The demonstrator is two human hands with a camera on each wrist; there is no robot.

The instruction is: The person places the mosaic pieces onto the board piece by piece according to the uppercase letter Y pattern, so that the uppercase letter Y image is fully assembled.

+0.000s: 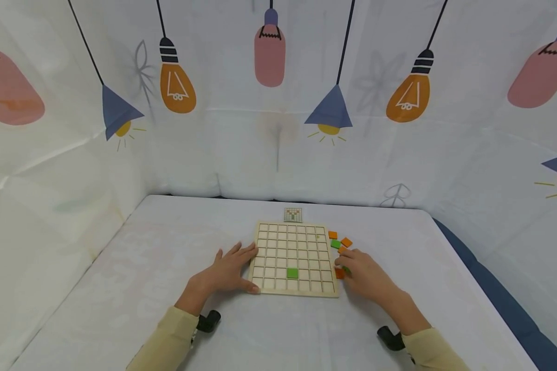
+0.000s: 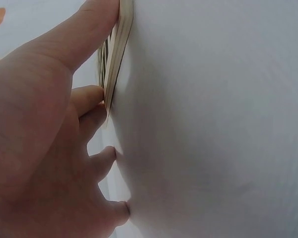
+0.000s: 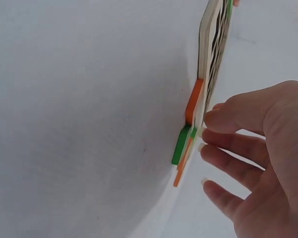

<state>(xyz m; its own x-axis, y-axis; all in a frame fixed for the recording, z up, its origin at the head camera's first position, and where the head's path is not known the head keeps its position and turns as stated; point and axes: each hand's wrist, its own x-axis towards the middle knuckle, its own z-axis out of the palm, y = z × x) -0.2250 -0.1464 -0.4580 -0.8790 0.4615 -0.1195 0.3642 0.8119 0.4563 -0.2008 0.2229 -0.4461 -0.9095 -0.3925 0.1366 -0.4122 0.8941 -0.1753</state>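
Observation:
A pale wooden grid board (image 1: 269,252) lies on the table, with one green tile (image 1: 292,273) set in a cell of its lower part. My left hand (image 1: 227,272) rests at the board's left side, fingers spread, thumb at the near corner; the left wrist view shows its thumb (image 2: 84,37) against the board's edge. Right of the board, my right hand (image 1: 365,274) hovers over loose square tiles with gently bent fingers. Just beyond its fingertips are an orange tile (image 3: 194,101) and a green tile (image 3: 181,145). No tile shows between thumb and fingers.
Beyond my right hand lie more tiles, among them an orange tile (image 1: 332,235), another orange tile (image 1: 346,241) and a green tile (image 1: 336,243). A small patterned card (image 1: 293,215) sits at the board's far edge. A lamp-printed curtain (image 1: 241,154) hangs behind the white table (image 1: 167,232).

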